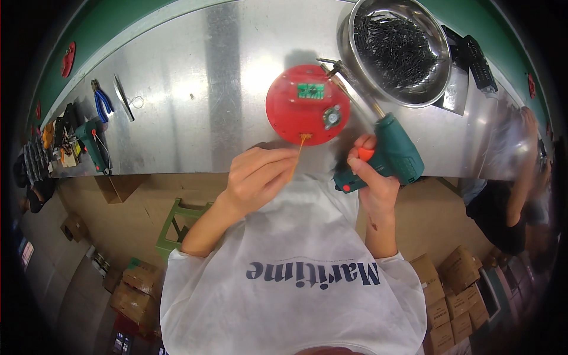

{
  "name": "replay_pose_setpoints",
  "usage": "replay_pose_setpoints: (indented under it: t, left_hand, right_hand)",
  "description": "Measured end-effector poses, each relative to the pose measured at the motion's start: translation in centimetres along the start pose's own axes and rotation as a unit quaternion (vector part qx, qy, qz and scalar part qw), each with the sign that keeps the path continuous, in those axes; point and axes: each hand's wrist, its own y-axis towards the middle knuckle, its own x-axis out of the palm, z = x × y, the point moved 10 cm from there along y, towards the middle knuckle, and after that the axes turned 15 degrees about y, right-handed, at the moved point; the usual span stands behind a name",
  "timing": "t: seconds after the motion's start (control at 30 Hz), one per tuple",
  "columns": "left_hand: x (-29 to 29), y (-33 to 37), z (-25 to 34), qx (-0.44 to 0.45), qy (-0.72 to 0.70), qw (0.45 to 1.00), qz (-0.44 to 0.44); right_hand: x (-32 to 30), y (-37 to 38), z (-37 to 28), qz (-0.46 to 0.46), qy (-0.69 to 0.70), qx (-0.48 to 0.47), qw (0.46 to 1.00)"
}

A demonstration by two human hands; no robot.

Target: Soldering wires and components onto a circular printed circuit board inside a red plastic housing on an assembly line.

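Note:
A red round plate (285, 105) lies on the metal bench, with a small green circuit board (311, 90) and a silvery round part (332, 116) on it. My left hand (258, 176) is at the plate's near edge, its fingers pinching thin orange wires (302, 145) that run to a small connector spot on the plate. My right hand (377, 177) grips a dark green soldering gun (400, 151) with an orange trigger. Its long metal barrel slants up and left, and the tip is over the plate's upper right edge.
A steel bowl (441, 77) of thin black pieces stands at the back right, beside another dark gun-shaped tool (478, 64). Blue-handled pliers (101, 102), tweezers (123, 97) and a second green gun (92, 145) lie left. Another person's arm (525, 160) shows at far right.

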Motion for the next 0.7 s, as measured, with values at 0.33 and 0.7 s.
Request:
replay_pose_setpoints:
  t: [0.33, 0.7]
  left_hand:
    - [0.3, -0.1, -0.7, -0.120, -0.039, 0.992, 0.014]
    - [2.9, -1.6, -4.6, -0.360, -0.336, 0.870, -0.030]
  right_hand:
    - [-0.1, 0.2, 0.0, 0.004, -0.001, 0.002, 1.000]
    - [-0.5, 0.0, -0.2, 0.013, -0.005, -0.003, 1.000]
